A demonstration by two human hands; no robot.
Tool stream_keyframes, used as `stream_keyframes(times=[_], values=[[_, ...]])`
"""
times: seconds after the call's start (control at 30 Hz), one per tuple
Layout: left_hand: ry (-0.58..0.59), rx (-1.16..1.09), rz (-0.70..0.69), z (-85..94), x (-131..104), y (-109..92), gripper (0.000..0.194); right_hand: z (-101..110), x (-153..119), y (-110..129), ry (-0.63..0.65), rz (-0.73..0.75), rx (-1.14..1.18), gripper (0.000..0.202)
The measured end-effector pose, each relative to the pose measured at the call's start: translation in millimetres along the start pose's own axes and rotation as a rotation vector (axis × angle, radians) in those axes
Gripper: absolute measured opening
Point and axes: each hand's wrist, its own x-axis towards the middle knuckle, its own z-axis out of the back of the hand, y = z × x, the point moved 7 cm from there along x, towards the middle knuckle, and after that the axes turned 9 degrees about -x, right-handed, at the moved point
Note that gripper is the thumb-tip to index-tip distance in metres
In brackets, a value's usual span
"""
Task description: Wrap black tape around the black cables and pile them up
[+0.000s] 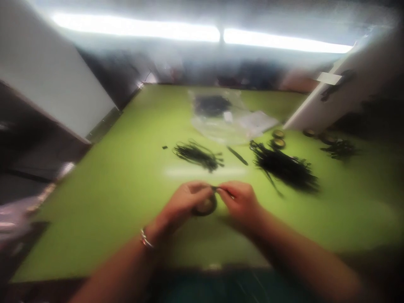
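Note:
My left hand (pixel 192 198), fingers closed in a pinch, holds a roll of black tape (pixel 206 207) that hangs below its fingertips. Close beside it, my right hand (pixel 239 195) is closed on a thin dark cable (pixel 232 196), only a short bit of which shows. The fingertips of both hands nearly meet at a small dark piece (pixel 215 189); blur hides whether it is tape or cable end. Beyond the hands lie a small bundle of black cables (pixel 198 155) and, further right, a larger bundle of black cables (pixel 284 166).
A dark slim tool (pixel 237 155) lies between the bundles. Several tape rolls (pixel 278 143) stand at the right, near another dark cable heap (pixel 339 148). A clear plastic bag (pixel 214 126) with dark contents lies at the back of the green table (pixel 126 176). Panels rise at both sides.

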Motion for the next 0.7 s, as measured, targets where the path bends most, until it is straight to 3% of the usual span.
stream_keyframes(times=[0.17,0.3,0.53,0.7], values=[[0.013,-0.003,0.069,-2.8,2,7,0.023,-5,-2,0,0.024,-0.033,0.000,0.019],[-0.009,0.006,0.074,2.9,4,11,0.026,-7,-3,1,0.041,-0.022,-0.021,0.018],[-0.021,-0.082,0.084,0.1,-1,9,0.037,9,-4,21,-0.119,0.247,-0.399,0.016],[-0.120,-0.012,0.059,3.5,-5,6,0.036,8,-5,24,-0.141,0.321,-0.452,0.018]])
